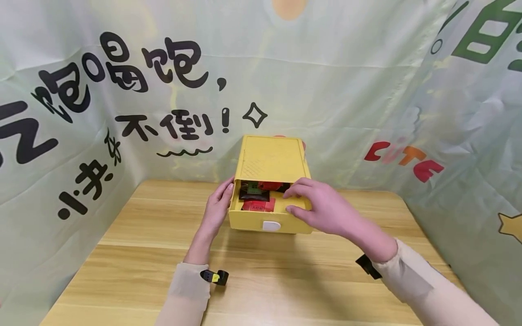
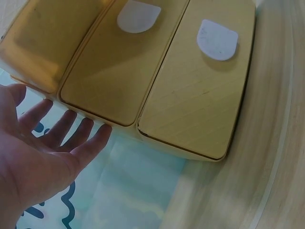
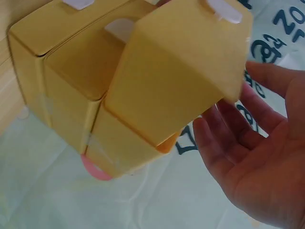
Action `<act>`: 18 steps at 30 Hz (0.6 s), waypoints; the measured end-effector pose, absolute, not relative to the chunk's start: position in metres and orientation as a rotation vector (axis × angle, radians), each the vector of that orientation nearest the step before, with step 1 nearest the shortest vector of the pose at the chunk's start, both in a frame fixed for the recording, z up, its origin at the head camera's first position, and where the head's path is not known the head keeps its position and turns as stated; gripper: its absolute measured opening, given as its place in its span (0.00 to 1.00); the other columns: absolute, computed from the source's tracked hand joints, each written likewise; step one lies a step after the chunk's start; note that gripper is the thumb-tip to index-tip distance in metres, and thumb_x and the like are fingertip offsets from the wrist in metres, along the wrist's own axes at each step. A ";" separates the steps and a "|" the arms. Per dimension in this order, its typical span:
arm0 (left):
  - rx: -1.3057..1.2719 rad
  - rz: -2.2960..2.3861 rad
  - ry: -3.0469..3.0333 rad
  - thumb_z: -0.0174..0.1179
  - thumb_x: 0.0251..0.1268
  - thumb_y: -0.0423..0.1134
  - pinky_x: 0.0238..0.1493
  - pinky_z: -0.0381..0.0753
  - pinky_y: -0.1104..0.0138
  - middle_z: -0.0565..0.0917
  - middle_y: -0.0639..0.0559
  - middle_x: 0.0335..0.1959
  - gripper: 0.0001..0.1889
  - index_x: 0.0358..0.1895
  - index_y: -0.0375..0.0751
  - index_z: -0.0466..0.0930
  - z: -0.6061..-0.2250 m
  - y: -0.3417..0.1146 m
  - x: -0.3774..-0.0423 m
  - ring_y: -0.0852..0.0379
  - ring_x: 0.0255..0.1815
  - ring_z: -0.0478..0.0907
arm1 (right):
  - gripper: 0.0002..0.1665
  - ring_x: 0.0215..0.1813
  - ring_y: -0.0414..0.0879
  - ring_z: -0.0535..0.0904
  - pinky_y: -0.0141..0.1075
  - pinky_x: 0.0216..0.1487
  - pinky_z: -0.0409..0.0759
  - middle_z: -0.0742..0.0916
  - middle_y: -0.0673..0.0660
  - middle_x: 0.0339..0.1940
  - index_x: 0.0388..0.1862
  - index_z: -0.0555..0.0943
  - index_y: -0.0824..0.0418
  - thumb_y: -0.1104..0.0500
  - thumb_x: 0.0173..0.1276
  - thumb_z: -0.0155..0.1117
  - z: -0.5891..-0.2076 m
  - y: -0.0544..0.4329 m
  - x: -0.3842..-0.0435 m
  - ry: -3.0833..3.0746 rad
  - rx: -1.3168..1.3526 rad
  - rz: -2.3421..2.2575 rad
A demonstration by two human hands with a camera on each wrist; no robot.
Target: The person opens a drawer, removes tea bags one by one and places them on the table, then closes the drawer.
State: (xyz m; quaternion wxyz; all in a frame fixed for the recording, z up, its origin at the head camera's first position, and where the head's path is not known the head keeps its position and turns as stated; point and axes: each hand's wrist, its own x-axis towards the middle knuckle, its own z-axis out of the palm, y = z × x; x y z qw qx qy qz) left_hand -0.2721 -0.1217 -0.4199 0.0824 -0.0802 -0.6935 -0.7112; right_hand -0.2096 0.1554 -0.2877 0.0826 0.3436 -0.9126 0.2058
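Note:
A yellow drawer box (image 1: 272, 156) has its top drawer (image 1: 246, 222) pulled out toward me. Inside the drawer lie a red packet (image 1: 261, 206), a dark packet (image 1: 253, 196) and more red and green packaging farther back. My left hand (image 1: 215, 209) rests along the box's left side, its fingertips touching the wall in the left wrist view. Over the drawer's right part reaches my right hand (image 1: 326, 206), fingers and thumb apart. Nothing shows between them, though the fingertips are partly hidden behind the drawer in the right wrist view.
Two lower drawers, each with a white tab (image 2: 218, 40), stay closed beneath. The box stands at the back of a wooden table (image 1: 163, 253), close to a printed cloth backdrop (image 1: 338, 99). Cloth also hangs along both sides.

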 end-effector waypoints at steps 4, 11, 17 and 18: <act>-0.234 -2.135 -2.069 0.50 0.85 0.47 0.63 0.83 0.52 0.75 0.42 0.73 0.24 0.77 0.46 0.71 -0.420 -0.121 -0.272 0.40 0.65 0.79 | 0.20 0.48 0.51 0.83 0.46 0.49 0.84 0.87 0.55 0.53 0.55 0.86 0.59 0.54 0.67 0.77 -0.285 0.156 -0.221 -2.791 1.067 0.626; -0.237 -2.144 -2.068 0.50 0.85 0.47 0.62 0.84 0.53 0.74 0.40 0.74 0.25 0.77 0.45 0.70 -0.419 -0.121 -0.272 0.39 0.65 0.79 | 0.25 0.53 0.53 0.84 0.47 0.53 0.84 0.87 0.54 0.58 0.59 0.86 0.60 0.52 0.65 0.79 -0.283 0.153 -0.239 -2.824 1.179 0.560; -0.225 -2.142 -2.072 0.50 0.85 0.48 0.59 0.86 0.56 0.75 0.41 0.73 0.24 0.77 0.46 0.71 -0.419 -0.122 -0.272 0.40 0.63 0.80 | 0.25 0.60 0.51 0.83 0.47 0.59 0.84 0.87 0.53 0.59 0.59 0.86 0.60 0.60 0.62 0.81 -0.283 0.146 -0.252 -2.774 1.390 0.539; -0.226 -2.140 -2.072 0.50 0.85 0.48 0.58 0.86 0.56 0.75 0.41 0.73 0.24 0.77 0.47 0.71 -0.419 -0.122 -0.272 0.40 0.62 0.80 | 0.26 0.60 0.51 0.83 0.47 0.61 0.84 0.87 0.53 0.59 0.59 0.86 0.61 0.61 0.62 0.81 -0.284 0.145 -0.254 -2.757 1.427 0.534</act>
